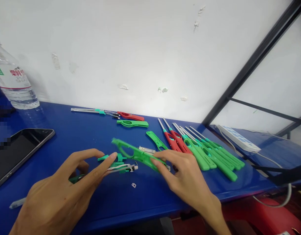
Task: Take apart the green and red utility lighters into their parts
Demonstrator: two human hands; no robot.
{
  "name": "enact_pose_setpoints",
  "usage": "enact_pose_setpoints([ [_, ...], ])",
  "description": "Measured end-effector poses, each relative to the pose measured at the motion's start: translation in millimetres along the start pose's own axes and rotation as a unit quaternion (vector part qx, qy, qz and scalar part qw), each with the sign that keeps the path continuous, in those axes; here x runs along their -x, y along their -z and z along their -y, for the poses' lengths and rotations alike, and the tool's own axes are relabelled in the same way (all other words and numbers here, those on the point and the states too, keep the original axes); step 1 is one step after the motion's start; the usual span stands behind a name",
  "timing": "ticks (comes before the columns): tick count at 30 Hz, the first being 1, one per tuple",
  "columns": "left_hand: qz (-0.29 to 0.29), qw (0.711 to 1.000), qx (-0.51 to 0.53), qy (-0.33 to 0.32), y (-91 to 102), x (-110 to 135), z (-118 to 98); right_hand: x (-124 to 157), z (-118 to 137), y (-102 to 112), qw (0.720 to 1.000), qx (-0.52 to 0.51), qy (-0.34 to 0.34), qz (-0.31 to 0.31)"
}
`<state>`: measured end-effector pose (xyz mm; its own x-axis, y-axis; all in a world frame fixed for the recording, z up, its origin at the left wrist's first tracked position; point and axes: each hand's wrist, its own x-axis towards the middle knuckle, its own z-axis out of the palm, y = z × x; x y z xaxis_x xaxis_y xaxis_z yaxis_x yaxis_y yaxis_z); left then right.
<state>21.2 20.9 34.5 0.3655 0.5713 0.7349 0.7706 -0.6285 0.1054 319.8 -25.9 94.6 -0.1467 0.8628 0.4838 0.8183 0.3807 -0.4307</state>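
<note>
My right hand (187,173) pinches a green lighter handle shell (133,153), slightly blurred, which tilts up to the left above the blue table. My left hand (62,189) is closed with thumb and forefinger near each other over a lighter rod with white wires (119,168). Most of that rod is hidden by the hand; the wires end at a small black and white tip. Teal plastic pieces (119,158) lie by the left fingertips. Behind the right hand's shell is a clear and metal part (146,150), partly covered. A small white piece (133,185) lies between the hands.
Several green lighters (209,153) and two red lighters (173,140) lie at right. Behind are metal rods (85,110), a red shell (132,116) and green shells (133,123). A phone (25,147) and water bottle (13,78) stand left; a power strip (238,138) lies right.
</note>
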Motion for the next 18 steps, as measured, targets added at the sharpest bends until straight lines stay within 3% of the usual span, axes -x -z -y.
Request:
enact_pose_setpoints([
  [12,-0.019,0.999,0.027,-0.002,0.8,-9.7,-7.9,-2.0,-5.8,6.0,0.998,0.025,-0.016,-0.053],
  [18,0.027,0.999,0.015,0.018,-0.5,-8.7,-8.1,-1.6,-3.5,6.3,0.998,0.022,-0.017,-0.049],
])
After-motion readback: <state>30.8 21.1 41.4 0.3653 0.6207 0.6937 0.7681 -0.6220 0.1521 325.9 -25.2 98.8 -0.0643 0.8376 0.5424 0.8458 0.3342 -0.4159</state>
